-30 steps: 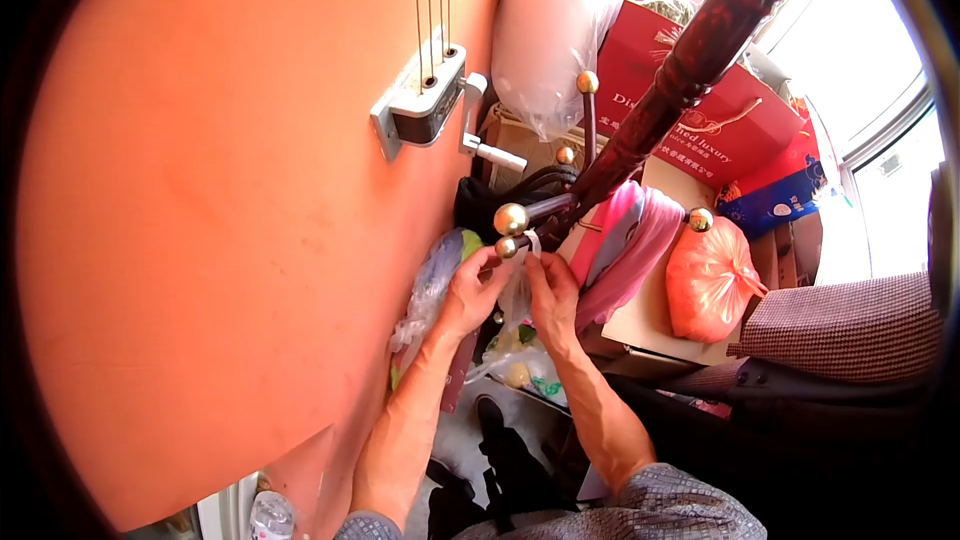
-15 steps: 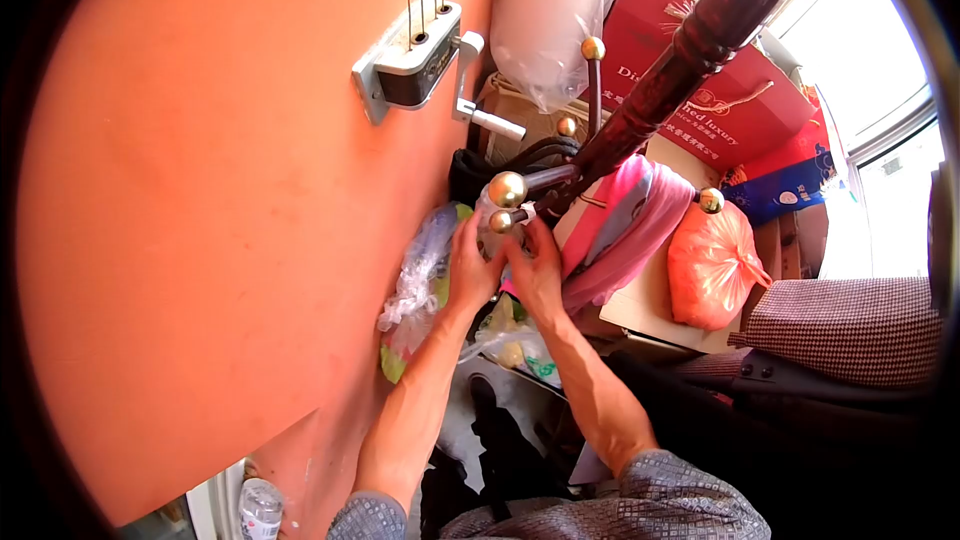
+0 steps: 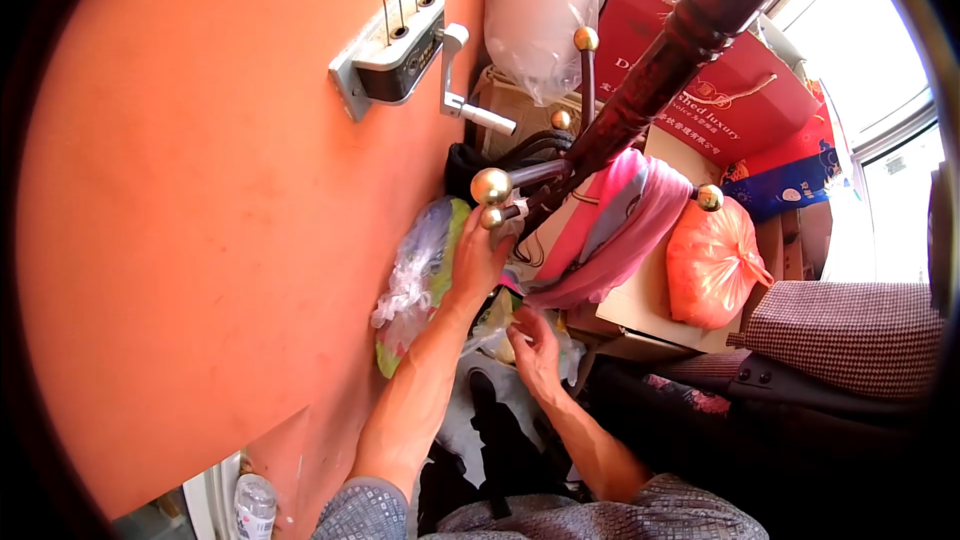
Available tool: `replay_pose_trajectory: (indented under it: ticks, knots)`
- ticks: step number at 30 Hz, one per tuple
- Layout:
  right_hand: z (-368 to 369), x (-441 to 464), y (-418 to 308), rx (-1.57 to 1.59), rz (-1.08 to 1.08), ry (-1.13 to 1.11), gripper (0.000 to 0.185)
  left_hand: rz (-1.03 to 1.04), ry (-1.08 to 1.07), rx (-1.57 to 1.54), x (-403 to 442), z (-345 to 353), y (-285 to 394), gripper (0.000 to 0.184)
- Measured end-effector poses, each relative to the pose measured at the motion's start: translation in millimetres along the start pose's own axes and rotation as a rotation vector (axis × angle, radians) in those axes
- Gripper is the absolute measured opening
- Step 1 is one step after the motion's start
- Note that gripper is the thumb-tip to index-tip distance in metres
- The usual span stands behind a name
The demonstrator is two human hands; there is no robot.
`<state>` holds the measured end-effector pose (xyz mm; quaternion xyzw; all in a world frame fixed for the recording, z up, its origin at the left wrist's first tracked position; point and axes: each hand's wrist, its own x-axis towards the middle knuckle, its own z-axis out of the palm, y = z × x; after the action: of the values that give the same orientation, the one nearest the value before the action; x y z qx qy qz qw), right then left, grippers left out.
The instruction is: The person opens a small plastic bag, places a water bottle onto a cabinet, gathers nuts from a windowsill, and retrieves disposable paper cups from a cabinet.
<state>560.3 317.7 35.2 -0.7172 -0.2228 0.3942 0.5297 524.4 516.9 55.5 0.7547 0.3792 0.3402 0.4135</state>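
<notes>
My left hand is raised to the dark wooden coat rack, just under a gold-balled peg. Its fingers curl behind the peg, partly hidden, and a bit of clear plastic shows beside them. Whitish material is looped on that peg. Lower down, my right hand has its fingers loosely bent and apart, with nothing visible in them. It is beside a clear plastic bag with yellowish contents; whether they touch I cannot tell. A pink scarf hangs from the rack above my right hand.
An orange wall carries a crank winder with cables at the left. A knotted clear bag hangs beside the wall. Behind the rack are a red gift bag and a tied orange bag. Checked cloth lies at the right.
My right hand has left the peg and moved down toward the lower plastic bag. My left hand stays by the peg. The view has shifted slightly.
</notes>
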Motion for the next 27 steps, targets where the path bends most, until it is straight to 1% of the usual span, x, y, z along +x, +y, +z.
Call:
replay_pose_trajectory:
  ticks: [3,4,6,7,9,10,12,15,16,17,18,19,20,22,24,25,27]
  knots:
    - [-3,-15,12,-0.032,0.029,-0.026,0.047,-0.067,-0.048,0.054,-1,0,3,0.054]
    - [-4,-19,11,-0.039,0.048,-0.048,0.047,-0.061,-0.044,0.055,-1,-2,7,0.054]
    - [-6,-27,12,-0.032,0.041,-0.047,0.046,-0.078,-0.087,0.118,-2,-7,13,0.062]
    - [-8,-31,14,-0.034,0.054,-0.066,0.046,-0.075,-0.085,0.119,-4,-9,16,0.062]
    - [-11,-37,16,-0.037,0.064,-0.089,0.047,-0.018,-0.021,0.139,-9,-14,22,0.074]
    - [-12,-40,17,-0.042,0.068,-0.088,0.047,-0.019,-0.017,0.141,-13,-17,25,0.074]
    - [-15,-49,22,-0.045,0.073,-0.093,0.047,-0.015,0.044,0.080,-24,-22,32,0.082]
    - [-18,-57,25,-0.090,0.072,-0.111,0.046,0.000,0.091,0.100,-56,-25,20,0.084]
    - [-18,-58,34,-0.074,0.041,-0.125,0.046,-0.067,0.076,0.110,-69,-26,21,0.084]
    - [-19,-58,42,-0.024,0.006,-0.135,0.046,-0.057,0.086,0.077,-87,-30,22,0.083]
    - [-17,-61,47,0.025,-0.019,-0.163,0.046,-0.193,0.043,-0.035,-109,-36,26,0.081]
    - [-15,-63,47,0.049,0.007,-0.185,0.046,-0.256,0.025,-0.049,-132,-42,30,0.080]
    - [-14,-64,48,0.067,0.033,-0.195,0.047,-0.151,0.059,0.064,-156,-50,31,0.078]
    - [-11,-70,38,0.050,0.053,-0.237,0.049,-0.203,0.093,0.054,-213,-60,30,0.076]
    - [-5,-80,30,0.040,0.049,-0.275,0.050,-0.389,0.076,-0.132,-274,-73,31,0.074]
    - [-4,-84,33,0.026,0.043,-0.291,0.049,-0.476,0.066,-0.140,-306,-82,34,0.071]
    - [1,-96,34,0.000,0.035,-0.328,0.048,-0.526,0.064,-0.042,-375,-94,26,0.073]
